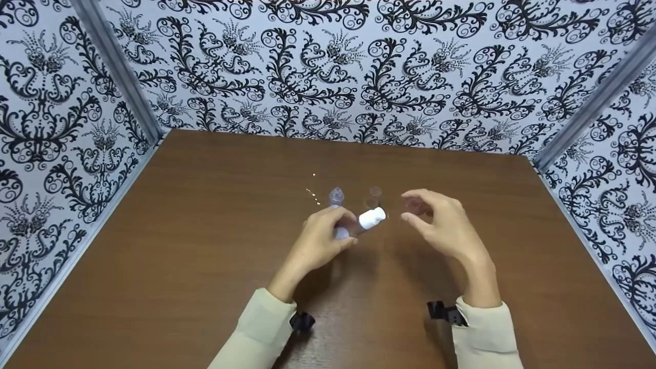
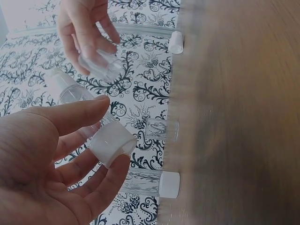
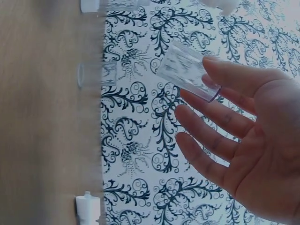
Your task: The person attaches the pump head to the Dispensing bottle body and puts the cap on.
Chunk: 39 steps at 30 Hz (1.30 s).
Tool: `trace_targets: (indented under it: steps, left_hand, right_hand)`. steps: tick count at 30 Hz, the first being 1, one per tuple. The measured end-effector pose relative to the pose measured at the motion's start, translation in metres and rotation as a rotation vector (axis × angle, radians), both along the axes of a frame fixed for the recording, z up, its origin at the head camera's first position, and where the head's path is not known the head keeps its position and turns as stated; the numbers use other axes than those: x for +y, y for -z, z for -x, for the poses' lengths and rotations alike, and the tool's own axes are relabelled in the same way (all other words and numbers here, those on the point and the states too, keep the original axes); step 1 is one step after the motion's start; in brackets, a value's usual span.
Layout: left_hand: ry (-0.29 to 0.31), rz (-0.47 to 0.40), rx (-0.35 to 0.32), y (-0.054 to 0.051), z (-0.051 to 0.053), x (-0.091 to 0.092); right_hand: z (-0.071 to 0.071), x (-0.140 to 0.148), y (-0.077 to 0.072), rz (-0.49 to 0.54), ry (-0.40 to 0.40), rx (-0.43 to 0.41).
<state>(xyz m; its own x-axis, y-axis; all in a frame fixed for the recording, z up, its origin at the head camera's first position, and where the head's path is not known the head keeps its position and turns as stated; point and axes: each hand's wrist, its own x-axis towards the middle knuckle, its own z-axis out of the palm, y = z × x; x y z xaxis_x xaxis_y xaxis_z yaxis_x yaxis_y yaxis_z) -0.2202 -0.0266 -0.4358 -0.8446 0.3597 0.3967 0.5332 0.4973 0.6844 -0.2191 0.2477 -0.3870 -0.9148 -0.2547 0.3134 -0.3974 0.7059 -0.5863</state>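
Two held, three on table [image 1: 205, 230].
Left hand [image 1: 320, 236] grips one bottle [image 2: 111, 143]; right hand [image 1: 451, 225] pinches one clear cup [image 3: 185, 70]; remaining: one cylinder [image 2: 161, 130], one white-based vessel [image 2: 169, 184], one white fitting [image 2: 176, 42].

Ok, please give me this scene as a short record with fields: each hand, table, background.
Left hand: holds a tilted clear bottle with white ends
Right hand: pinches a clear cup, apart from that bottle
Table: second bottle, second cup, white top
Background: wall with black swirls on white
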Motion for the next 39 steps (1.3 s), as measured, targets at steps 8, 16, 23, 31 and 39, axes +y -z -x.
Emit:
trace_targets:
  steps: [8,16,23,31,39]
  left_hand:
    - [-0.001,-0.002,-0.002,0.000,0.000,0.001]
    - [0.007,-0.004,-0.007,-0.002,-0.002,0.000]
    - [0.007,-0.005,-0.004,-0.001,-0.001,0.000]
    - [0.002,0.002,0.003,-0.001,-0.001,0.001]
    - [-0.003,0.011,0.002,-0.002,-0.001,0.001]
  right_hand:
    - [-0.006,-0.002,-0.010,0.026,0.014,0.077]
    - [-0.011,-0.002,-0.016,0.057,0.010,0.172]
    - [-0.015,-0.004,-0.022,0.093,0.004,0.190]
    - [-0.017,-0.007,-0.024,0.095,-0.025,0.195]
    - [-0.019,-0.012,-0.024,0.081,-0.049,0.172]
